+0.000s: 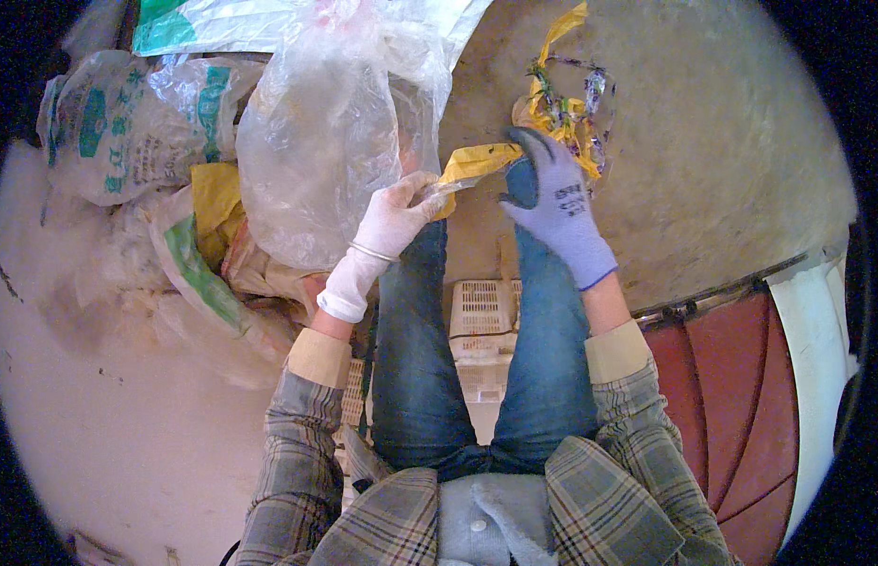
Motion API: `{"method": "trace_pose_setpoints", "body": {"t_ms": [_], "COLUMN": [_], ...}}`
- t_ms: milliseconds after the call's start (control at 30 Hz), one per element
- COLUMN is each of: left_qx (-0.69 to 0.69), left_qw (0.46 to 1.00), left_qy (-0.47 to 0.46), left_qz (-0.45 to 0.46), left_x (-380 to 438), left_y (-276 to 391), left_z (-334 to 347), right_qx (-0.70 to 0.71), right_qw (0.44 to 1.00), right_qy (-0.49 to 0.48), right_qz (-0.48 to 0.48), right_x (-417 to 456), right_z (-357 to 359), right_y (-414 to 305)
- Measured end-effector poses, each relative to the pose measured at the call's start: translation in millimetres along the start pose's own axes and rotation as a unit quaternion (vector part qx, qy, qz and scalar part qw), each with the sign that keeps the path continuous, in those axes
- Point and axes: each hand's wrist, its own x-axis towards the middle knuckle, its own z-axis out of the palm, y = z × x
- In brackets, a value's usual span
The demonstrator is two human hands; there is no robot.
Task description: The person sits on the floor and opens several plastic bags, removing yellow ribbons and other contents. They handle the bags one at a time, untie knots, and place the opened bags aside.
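Note:
My left hand point(400, 216), in a thin white glove with a bangle over the wrist, pinches one end of a yellow plastic strip point(478, 161) between thumb and fingers. The strip runs right to my right hand point(552, 191), which wears a lavender glove with dark fingertips. Its fingers are spread above my right knee, by the strip's other end; whether they grip it is hidden. Just beyond that hand lies a tangle of yellow plastic and purple-and-green tinsel-like strands point(566, 117) on the floor. A large clear plastic bag point(312, 148) stands beside my left hand.
Printed woven sacks point(128, 127) and a yellow piece point(216, 194) are heaped at the left. A white and green sheet point(205, 28) lies at the top. Pale plastic crates point(481, 308) sit beneath my legs. A dark red panel point(736, 396) with a pale edge is at the right.

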Motion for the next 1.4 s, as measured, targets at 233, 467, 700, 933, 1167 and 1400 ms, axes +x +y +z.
{"method": "trace_pose_setpoints", "body": {"t_ms": [233, 467, 700, 933, 1167, 1400], "left_qx": [-0.079, -0.001, 0.088, -0.010, -0.077, -0.079], "left_qw": [0.995, 0.995, 0.987, 0.999, 0.996, 0.993], "left_qy": [-0.061, 0.034, 0.007, -0.029, 0.034, -0.007], "left_qz": [-0.025, 0.098, 0.134, 0.044, 0.044, 0.092], "left_x": [-4, -6, 11, 26, 28, 29], "left_y": [3, 9, 12, 15, 8, 0], "left_z": [-6, -2, 10, 17, 20, 20], "right_qx": [-0.008, 0.112, 0.184, 0.222, 0.232, 0.181], "right_qw": [0.997, 0.993, 0.972, 0.973, 0.962, 0.979], "right_qy": [0.051, -0.025, -0.135, 0.006, -0.104, -0.049], "right_qz": [-0.062, 0.008, 0.047, 0.065, 0.097, 0.077], "right_x": [-4, -1, 11, 6, 1, -3], "right_z": [33, 27, 10, 30, 18, 14], "right_y": [25, 30, 25, 32, 16, 18]}}
